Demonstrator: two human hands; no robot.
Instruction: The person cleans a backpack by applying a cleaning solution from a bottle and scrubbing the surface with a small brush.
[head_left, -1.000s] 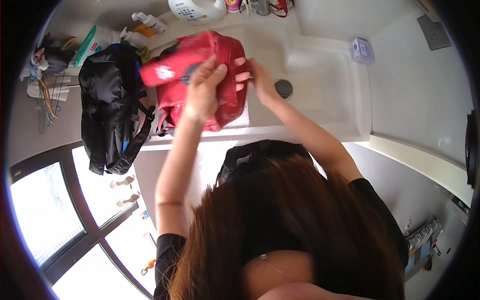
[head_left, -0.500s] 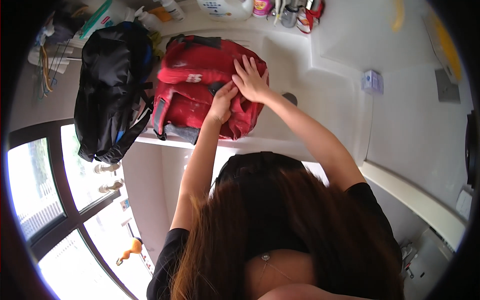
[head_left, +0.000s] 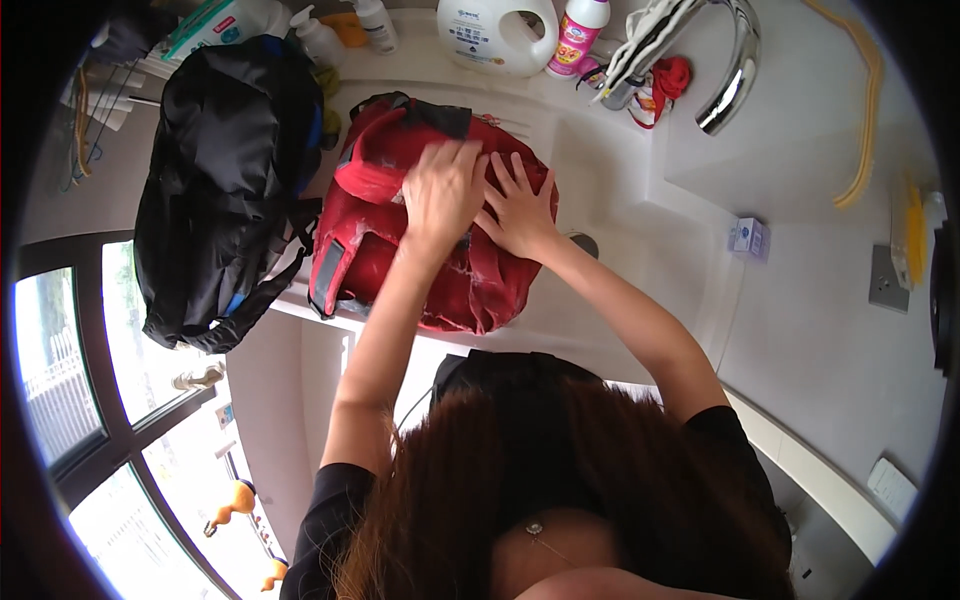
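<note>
A red backpack [head_left: 370, 220] with black trim lies in a white sink [head_left: 620, 190], its cloth wet and streaked with whitish foam. My left hand [head_left: 440, 200] is on the upper middle of the bag, with curled fingers slightly blurred by motion. Whatever it may be gripping is hidden beneath the fingers. Just to its right, my right hand [head_left: 520, 208] rests with fingers spread flat on the bag's right part. Both forearms reach forward from the lower edge.
A black backpack [head_left: 215, 170] is left of the red one, at the sink's edge. Along the back stand a white jug [head_left: 490, 35], a pink-labelled bottle [head_left: 578, 40] and pump bottles [head_left: 318, 40]. A chrome faucet [head_left: 735, 80] curves at the back right; a small box [head_left: 748, 238] sits right.
My left hand has moved forward, up the red backpack, from the dark strap near its middle. My right hand stays spread on the bag. The view has shifted, showing the faucet.
</note>
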